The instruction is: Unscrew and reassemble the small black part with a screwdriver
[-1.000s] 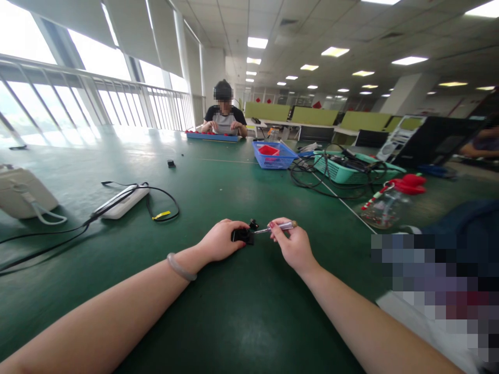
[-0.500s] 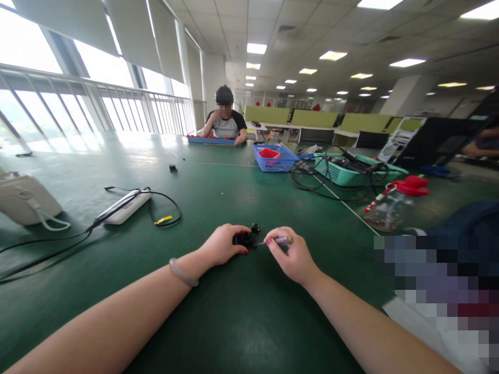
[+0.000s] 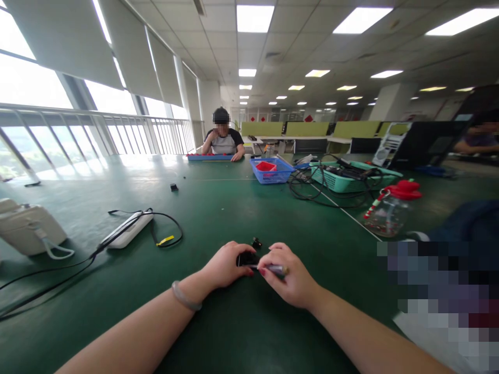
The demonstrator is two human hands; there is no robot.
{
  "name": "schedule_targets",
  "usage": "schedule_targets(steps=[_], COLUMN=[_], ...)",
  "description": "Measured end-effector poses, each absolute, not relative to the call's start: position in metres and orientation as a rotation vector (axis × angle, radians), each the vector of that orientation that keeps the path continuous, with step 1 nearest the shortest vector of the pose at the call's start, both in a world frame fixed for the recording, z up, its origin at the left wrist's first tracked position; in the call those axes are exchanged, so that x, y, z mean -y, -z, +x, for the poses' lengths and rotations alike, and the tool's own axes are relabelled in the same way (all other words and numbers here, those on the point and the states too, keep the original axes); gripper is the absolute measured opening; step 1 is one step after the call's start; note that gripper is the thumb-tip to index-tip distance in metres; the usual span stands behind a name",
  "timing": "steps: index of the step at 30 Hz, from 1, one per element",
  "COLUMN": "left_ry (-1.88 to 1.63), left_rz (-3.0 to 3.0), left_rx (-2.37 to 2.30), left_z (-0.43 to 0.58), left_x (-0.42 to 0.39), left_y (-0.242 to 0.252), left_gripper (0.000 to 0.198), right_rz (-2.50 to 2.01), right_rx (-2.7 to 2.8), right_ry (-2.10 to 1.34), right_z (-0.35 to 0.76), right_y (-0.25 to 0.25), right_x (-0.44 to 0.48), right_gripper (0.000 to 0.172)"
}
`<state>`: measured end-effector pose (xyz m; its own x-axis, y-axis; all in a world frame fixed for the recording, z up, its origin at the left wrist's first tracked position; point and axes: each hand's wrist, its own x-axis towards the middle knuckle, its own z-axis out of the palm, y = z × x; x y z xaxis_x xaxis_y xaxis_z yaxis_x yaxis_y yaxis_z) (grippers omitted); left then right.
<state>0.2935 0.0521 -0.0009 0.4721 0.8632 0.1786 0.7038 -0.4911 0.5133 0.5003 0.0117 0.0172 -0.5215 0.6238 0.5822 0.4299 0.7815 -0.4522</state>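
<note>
My left hand (image 3: 225, 265) is closed around a small black part (image 3: 247, 258) on the green table, thumb on its near side and fingers on its far side. Partly hidden by the fingers, its exact kind does not show. In my right hand (image 3: 286, 275) is a screwdriver (image 3: 277, 269) with a pale, translucent-looking handle, held almost level. Its thin shaft points left and its tip meets or nearly meets the black part. Just beyond the part lies a small black piece (image 3: 256, 242), apart from both hands.
A white power strip (image 3: 130, 229) with black cable and a beige case (image 3: 29, 228) lie left. Farther off are a blue basket (image 3: 272, 176), a green basket (image 3: 331, 182) with cables, and a red-lidded bottle (image 3: 390, 213). A person (image 3: 222, 136) sits across the table.
The camera has tilted up, so everything sits lower in view. My right hand with the screwdriver has come closer to the black part; my left hand keeps its hold.
</note>
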Motion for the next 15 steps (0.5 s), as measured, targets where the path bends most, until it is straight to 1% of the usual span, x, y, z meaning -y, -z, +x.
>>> schedule_targets(steps=[3,6,9,15], left_ry=[-0.601,-0.629,-0.657,-0.703], left_rz=[2.349,2.386,2.42,2.427], left_rx=[-1.325,-1.294,-1.264,-1.213], left_z=[0.2937,0.2946,0.2951,0.2943], left_x=[-0.0521,-0.0512,-0.05,-0.0492], left_y=[0.0016,0.0019,0.0022,0.0011], left_gripper=[0.046,0.042,0.038,0.036], right_rz=[-0.772,-0.834,-0.902,-0.983], right_rx=[2.097,2.052,2.049,2.029], right_ry=[-0.265,-0.234,-0.242,-0.292], right_z=[0.5032,0.504,0.5035,0.5034], right_y=[-0.0198,-0.0198,-0.0174,-0.0165], right_x=[-0.0106,-0.0133,-0.0176,-0.0197], right_gripper=[0.009,0.011,0.013,0.015])
